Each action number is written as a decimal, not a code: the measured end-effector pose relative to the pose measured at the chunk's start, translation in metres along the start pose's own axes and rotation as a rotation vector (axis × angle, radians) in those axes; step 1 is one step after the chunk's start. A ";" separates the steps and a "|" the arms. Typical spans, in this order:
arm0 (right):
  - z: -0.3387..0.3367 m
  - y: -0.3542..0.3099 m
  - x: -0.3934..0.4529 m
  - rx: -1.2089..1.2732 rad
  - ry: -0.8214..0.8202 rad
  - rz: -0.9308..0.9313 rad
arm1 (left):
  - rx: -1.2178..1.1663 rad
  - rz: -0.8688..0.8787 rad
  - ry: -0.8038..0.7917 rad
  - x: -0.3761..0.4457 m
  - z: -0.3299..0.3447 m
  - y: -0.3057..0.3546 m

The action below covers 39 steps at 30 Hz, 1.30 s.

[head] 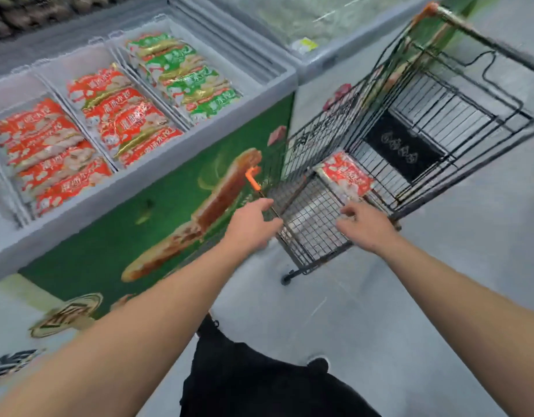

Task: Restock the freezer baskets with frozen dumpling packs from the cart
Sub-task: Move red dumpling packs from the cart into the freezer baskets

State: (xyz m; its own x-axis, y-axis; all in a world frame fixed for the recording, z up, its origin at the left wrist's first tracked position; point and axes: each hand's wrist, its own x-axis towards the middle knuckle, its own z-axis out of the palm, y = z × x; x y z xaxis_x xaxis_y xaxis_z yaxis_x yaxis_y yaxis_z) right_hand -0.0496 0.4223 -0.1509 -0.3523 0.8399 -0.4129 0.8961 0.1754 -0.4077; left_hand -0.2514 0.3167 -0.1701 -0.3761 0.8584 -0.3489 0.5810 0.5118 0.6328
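Reaching forward together, both arms stretch toward the cart [410, 139] at centre right of the frame. The left hand [250, 227] hovers at the cart's near left rim, fingers loosely spread and holding nothing. The right hand [365, 224] is over the wire shelf, fingers relaxed and empty, its fingertips just short of the red dumpling pack [347, 176]. That pack lies flat on the cart's wire floor, the only one I can make out in there, so this looks like the last pick-up, judging by how the cart stands.

At upper left the freezer [157, 188] stands with its lid slid back. Its baskets are packed edge to edge: two hold rows of red packs [49, 155], overlapped like shingles so the labels face up, and the basket to their right holds green packs [181, 76]. Matching colour suggests the cart's pack belongs with the red rows.

Room is tight in the cart: wire walls rise on both sides of the pack, so lifting it straight up seems the clean way out. An orange handle [253, 179] juts between cart and freezer front, an edge to mind when swinging left. Bare floor [380, 311] lies open below.
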 end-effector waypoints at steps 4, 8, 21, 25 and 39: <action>-0.029 0.070 -0.017 0.002 0.027 -0.003 | 0.018 0.024 -0.027 -0.015 0.056 0.053; -0.055 0.121 -0.008 0.020 0.050 -0.023 | 0.011 0.020 -0.029 -0.013 0.091 0.096; -0.118 0.182 0.124 0.023 -0.012 -0.026 | -0.043 -0.040 -0.080 0.123 0.150 0.172; -0.136 0.190 0.180 0.036 -0.062 0.044 | -0.081 -0.133 -0.098 0.176 0.159 0.182; -0.122 0.244 0.339 0.196 -0.318 0.280 | -0.269 -0.419 -0.095 0.305 0.228 0.191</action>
State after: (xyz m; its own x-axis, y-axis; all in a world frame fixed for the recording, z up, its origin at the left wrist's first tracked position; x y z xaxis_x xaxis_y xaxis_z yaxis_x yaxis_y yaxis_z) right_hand 0.0828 0.8124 -0.2911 -0.1966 0.6366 -0.7458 0.9113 -0.1619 -0.3785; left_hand -0.0906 0.6846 -0.3129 -0.4624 0.5870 -0.6646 0.1831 0.7966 0.5761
